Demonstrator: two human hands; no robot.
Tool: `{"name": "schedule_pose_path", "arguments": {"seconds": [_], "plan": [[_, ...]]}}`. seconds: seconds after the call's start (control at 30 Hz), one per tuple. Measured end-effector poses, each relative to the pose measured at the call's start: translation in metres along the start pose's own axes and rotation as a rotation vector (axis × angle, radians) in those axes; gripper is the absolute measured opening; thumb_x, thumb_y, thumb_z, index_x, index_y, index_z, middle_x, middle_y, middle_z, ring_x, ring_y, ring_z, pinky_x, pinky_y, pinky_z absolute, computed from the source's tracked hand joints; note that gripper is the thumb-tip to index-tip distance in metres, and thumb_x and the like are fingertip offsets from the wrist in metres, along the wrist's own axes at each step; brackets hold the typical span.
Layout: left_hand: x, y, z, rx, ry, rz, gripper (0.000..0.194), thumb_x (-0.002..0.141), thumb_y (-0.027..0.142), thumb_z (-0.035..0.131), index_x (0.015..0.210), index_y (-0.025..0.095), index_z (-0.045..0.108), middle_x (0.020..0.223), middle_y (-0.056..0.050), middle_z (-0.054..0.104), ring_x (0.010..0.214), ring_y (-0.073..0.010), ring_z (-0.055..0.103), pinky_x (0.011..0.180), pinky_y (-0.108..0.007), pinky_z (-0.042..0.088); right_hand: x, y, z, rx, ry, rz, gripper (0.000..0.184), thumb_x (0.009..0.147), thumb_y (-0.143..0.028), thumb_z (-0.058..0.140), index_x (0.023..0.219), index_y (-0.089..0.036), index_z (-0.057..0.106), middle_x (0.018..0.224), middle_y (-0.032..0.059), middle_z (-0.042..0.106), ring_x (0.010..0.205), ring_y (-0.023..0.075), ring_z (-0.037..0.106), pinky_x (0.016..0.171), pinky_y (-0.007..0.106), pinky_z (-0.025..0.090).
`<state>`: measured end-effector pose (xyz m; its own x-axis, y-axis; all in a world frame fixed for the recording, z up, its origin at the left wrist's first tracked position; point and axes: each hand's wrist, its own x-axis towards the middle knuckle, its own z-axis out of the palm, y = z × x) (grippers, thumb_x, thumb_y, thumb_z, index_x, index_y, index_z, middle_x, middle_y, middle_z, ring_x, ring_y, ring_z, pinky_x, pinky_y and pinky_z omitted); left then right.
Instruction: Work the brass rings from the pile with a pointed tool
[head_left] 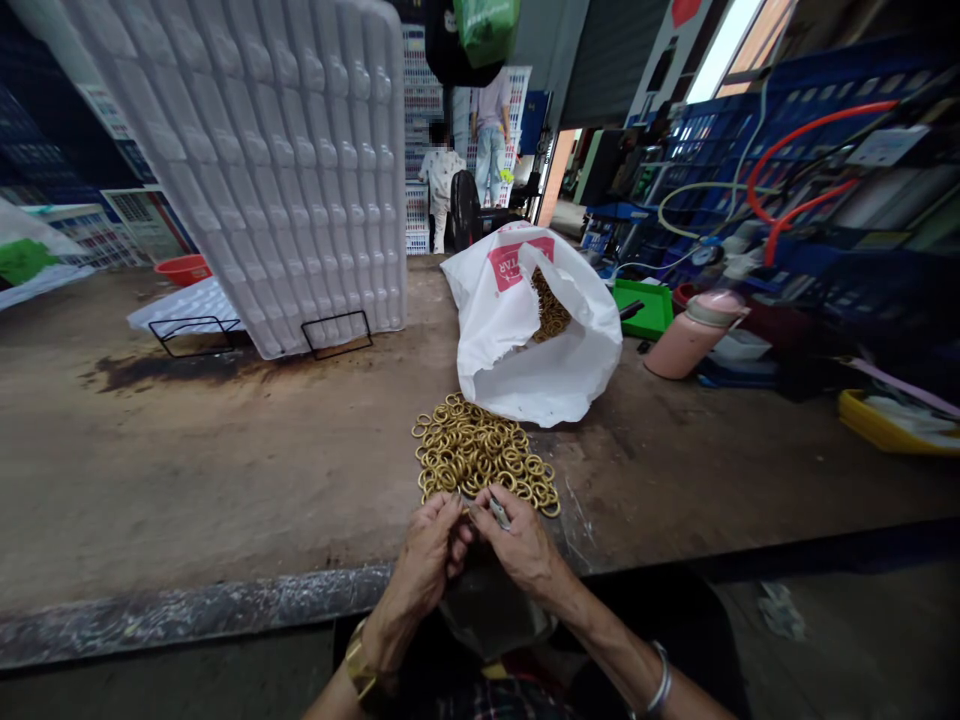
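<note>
A pile of gold-coloured rings (480, 450) lies on the workbench just beyond my hands. My left hand (429, 550) is closed in a pinch at the pile's near edge, on what looks like one gold ring, mostly hidden by the fingertips. Close beside it, fingertips almost meeting, my right hand (525, 548) is closed around a small flat metal tool (499, 514), perhaps a blade. Behind the pile a white plastic sack (525, 385) lies on its side with its mouth towards me, and more gold rings (551, 310) show through a tear. Below my hands sits a dark container (495, 610).
Ribbed translucent plastic trays (300, 180) lean upright on a wire stand (337, 335) at left on the workbench (225, 470). A pink bottle (686, 340), green tray (643, 308) and yellow tray (892, 425) stand at right. Two people (491, 130) are in the background.
</note>
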<state>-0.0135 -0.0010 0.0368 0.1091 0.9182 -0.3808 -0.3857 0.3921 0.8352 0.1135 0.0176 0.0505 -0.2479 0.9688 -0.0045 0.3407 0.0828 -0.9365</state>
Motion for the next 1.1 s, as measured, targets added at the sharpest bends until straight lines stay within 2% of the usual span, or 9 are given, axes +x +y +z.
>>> {"name": "schedule_pose_path", "arguments": {"seconds": [0.17,0.3,0.43,0.53,0.8,0.93,1.03,1.1], "plan": [[0.0,0.003,0.002,0.065,-0.028,-0.015,0.04,0.072,0.055,0.054,0.073,0.016,0.047,0.055,0.003,0.052,0.035,-0.0027,0.035,0.03,-0.013,0.021,0.002,0.0,0.001,0.122,0.002,0.088,0.026,0.076,-0.044,0.048,0.067,-0.019,0.046,0.054,-0.0052,0.045,0.051,0.009,0.038,0.051,0.022,0.033],[0.0,0.004,0.004,0.054,-0.066,-0.002,0.039,0.073,0.053,0.053,0.077,0.014,0.049,0.064,0.001,0.055,0.038,-0.0029,0.038,0.031,-0.013,0.023,0.003,0.004,0.003,0.198,0.009,0.146,0.026,0.077,-0.043,0.046,0.066,-0.019,0.044,0.052,-0.0058,0.043,0.047,0.0077,0.035,0.047,0.021,0.03],[-0.001,0.001,0.003,0.006,-0.047,0.02,0.035,0.074,0.049,0.054,0.076,0.015,0.046,0.066,0.001,0.054,0.039,-0.0027,0.037,0.031,-0.013,0.022,0.004,0.007,0.003,0.243,0.016,0.158,0.028,0.078,-0.042,0.045,0.062,-0.019,0.042,0.051,-0.0061,0.041,0.045,0.0065,0.033,0.044,0.02,0.027],[-0.002,0.0,0.002,0.0,-0.043,0.033,0.035,0.074,0.049,0.055,0.084,0.016,0.046,0.068,0.001,0.055,0.039,-0.0029,0.036,0.031,-0.013,0.023,0.004,0.009,0.004,0.245,0.014,0.165,0.029,0.079,-0.042,0.045,0.061,-0.019,0.042,0.051,-0.006,0.041,0.045,0.006,0.033,0.043,0.02,0.026],[-0.004,0.001,0.002,-0.012,-0.02,0.064,0.038,0.071,0.05,0.06,0.086,0.017,0.047,0.059,0.007,0.046,0.039,-0.0024,0.03,0.034,-0.013,0.021,0.002,0.014,0.007,0.285,-0.055,0.213,0.028,0.078,-0.042,0.047,0.064,-0.019,0.044,0.05,-0.0068,0.041,0.042,0.0053,0.03,0.042,0.019,0.025],[-0.005,-0.002,0.001,0.109,-0.001,0.07,0.036,0.074,0.05,0.056,0.084,0.017,0.048,0.049,0.009,0.04,0.038,-0.0032,0.025,0.034,-0.013,0.021,0.001,0.013,0.01,0.257,-0.009,0.239,0.03,0.079,-0.045,0.046,0.064,-0.018,0.045,0.049,-0.0066,0.041,0.043,0.0053,0.03,0.043,0.019,0.025],[-0.004,-0.006,-0.001,0.168,0.057,0.078,0.039,0.071,0.053,0.058,0.084,0.017,0.048,0.049,0.009,0.042,0.037,-0.0032,0.026,0.033,-0.013,0.021,0.003,0.013,0.01,0.223,-0.015,0.249,0.032,0.079,-0.047,0.046,0.065,-0.018,0.047,0.05,-0.006,0.043,0.044,0.0058,0.033,0.044,0.019,0.026],[-0.002,-0.01,-0.002,0.176,0.054,0.07,0.042,0.07,0.055,0.058,0.085,0.017,0.048,0.05,0.008,0.045,0.036,-0.0032,0.028,0.033,-0.013,0.022,0.004,0.014,0.01,0.21,-0.011,0.247,0.033,0.08,-0.047,0.045,0.065,-0.018,0.048,0.05,-0.006,0.042,0.045,0.0061,0.035,0.045,0.019,0.028]]}}
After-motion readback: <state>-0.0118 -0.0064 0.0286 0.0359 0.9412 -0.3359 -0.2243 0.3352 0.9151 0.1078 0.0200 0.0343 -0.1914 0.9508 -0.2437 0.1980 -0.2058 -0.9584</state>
